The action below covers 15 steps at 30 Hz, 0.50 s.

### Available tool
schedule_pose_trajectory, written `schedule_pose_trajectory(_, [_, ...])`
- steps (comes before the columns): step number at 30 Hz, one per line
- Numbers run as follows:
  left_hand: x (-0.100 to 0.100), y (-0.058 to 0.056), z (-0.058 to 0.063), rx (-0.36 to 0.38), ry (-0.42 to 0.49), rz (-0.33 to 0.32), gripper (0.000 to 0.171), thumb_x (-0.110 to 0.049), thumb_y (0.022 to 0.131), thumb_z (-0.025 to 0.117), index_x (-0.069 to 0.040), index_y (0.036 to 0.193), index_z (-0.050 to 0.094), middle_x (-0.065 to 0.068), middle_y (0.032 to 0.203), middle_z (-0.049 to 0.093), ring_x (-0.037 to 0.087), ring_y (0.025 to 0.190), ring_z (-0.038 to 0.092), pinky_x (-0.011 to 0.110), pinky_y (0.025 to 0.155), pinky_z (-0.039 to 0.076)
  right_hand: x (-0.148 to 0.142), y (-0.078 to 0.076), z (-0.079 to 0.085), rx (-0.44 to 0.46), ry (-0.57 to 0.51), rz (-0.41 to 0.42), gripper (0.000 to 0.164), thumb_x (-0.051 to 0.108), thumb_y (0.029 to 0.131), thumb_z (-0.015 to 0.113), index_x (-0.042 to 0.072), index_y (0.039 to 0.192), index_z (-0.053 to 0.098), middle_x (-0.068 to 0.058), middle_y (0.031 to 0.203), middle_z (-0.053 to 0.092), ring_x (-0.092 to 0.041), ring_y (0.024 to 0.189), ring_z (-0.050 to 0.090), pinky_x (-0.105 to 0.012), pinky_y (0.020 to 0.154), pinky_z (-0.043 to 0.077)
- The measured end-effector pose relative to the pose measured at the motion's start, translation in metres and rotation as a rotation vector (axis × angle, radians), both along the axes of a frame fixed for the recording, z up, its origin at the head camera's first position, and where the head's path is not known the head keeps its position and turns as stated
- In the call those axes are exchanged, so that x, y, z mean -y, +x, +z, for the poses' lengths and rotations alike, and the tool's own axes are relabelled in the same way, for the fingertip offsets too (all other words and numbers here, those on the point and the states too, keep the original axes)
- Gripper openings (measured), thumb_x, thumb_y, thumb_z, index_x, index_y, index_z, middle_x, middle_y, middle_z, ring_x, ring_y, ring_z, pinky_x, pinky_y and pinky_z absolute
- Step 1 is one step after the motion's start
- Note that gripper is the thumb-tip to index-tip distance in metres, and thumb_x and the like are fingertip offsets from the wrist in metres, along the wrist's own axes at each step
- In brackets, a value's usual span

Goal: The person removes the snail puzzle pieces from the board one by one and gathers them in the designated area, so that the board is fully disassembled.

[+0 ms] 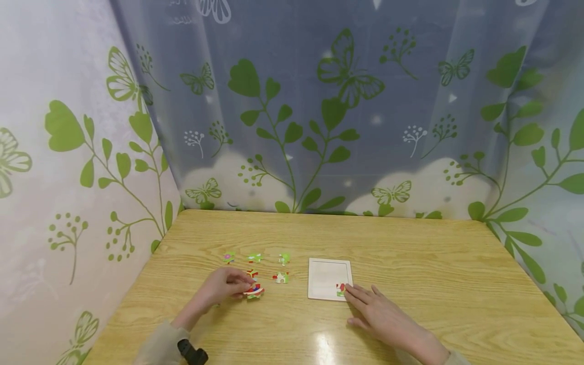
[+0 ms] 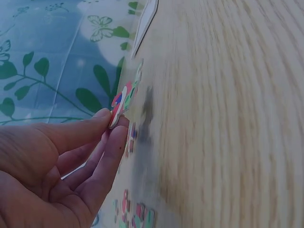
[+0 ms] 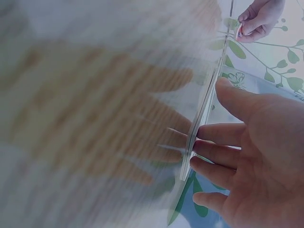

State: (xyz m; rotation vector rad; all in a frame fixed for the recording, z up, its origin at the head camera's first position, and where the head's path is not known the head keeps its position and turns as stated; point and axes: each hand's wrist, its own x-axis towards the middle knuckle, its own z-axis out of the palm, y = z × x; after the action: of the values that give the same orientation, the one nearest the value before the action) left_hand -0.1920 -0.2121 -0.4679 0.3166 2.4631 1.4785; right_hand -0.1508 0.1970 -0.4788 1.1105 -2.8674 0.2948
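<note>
My left hand (image 1: 220,287) pinches a red, white and blue jigsaw piece (image 1: 254,291) between thumb and fingertips. In the left wrist view this piece (image 2: 119,105) is tilted on edge, raised above the table. My right hand (image 1: 388,317) lies with fingers nearly straight, fingertips touching the right edge of a square, pale puzzle tray (image 1: 325,278). One red, white and green piece (image 1: 340,289) sits in the tray's lower right corner, close to those fingertips. The right wrist view shows the fingers against the tray's thin side (image 3: 187,159).
Several loose pieces lie left of the tray, among them a green one (image 1: 284,259), a purple and green one (image 1: 229,257) and a white and red one (image 1: 281,278). The wooden table (image 1: 410,253) meets a patterned curtain (image 1: 292,101) at its back edge.
</note>
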Motion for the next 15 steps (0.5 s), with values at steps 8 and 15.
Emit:
schedule_pose_trajectory(8, [0.0079,0.0053,-0.0028,0.025,-0.013,0.020,0.017,-0.008,0.093,0.073,0.005,0.104,0.074,0.013,0.091,0.076,0.018,0.075,0.071,0.032,0.065,0.061,0.0001,0.0012,0.0023,0.008,-0.009,0.003,0.060,0.038,0.101,0.061,-0.005,0.143,0.053,-0.020,0.149,0.051,-0.040,0.135,0.050,-0.063,0.109,0.037])
schedule_pose_trajectory(15, [0.0105,0.0066,-0.0045,-0.017,-0.081,0.023,0.018,-0.011,0.088,0.079,0.001,0.102,0.076,0.008,0.088,0.075,0.015,0.076,0.069,0.029,0.065,0.058,0.0004,0.0007,0.0025,0.009,-0.004,0.009,0.061,0.039,0.101,0.060,-0.004,0.143,0.053,-0.019,0.148,0.052,-0.039,0.134,0.051,-0.063,0.108,0.038])
